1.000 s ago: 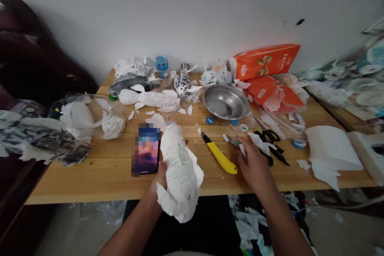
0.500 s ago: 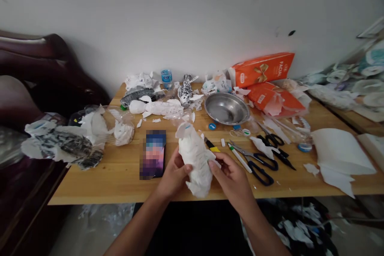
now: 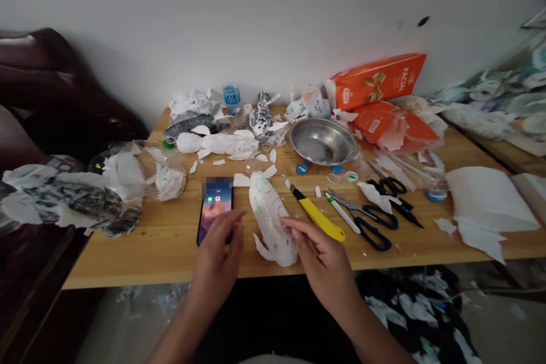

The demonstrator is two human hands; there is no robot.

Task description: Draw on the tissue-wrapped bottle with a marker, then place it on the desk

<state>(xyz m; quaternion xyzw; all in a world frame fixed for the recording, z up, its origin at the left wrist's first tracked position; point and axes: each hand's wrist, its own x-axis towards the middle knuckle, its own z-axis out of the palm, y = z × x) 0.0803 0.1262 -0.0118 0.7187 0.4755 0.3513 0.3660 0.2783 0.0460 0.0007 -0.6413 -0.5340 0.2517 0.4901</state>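
Note:
A white paper-wrapped figure, shaped like a small animal with fin-like flaps, lies on the wooden table, green marks and lines on its upper side. My right hand is at its right edge, index finger stretched over the paper and thumb apart from it; the fingers do not close round it. On the other side, my left hand hovers over the lower part of a lit phone, empty with fingers extended. Close to my right hand lie a yellow utility knife and a white marker.
Dark-handled scissors and a metal bowl sit further right. Orange tissue packs lean on the wall. Paper-covered figures, a water bottle and scraps line the back. A striped paper form overhangs the left edge.
The paper figure, held up in both hands before, now rests on the table with its green-marked side showing. My left hand has moved left over the phone. The utility knife is more exposed.

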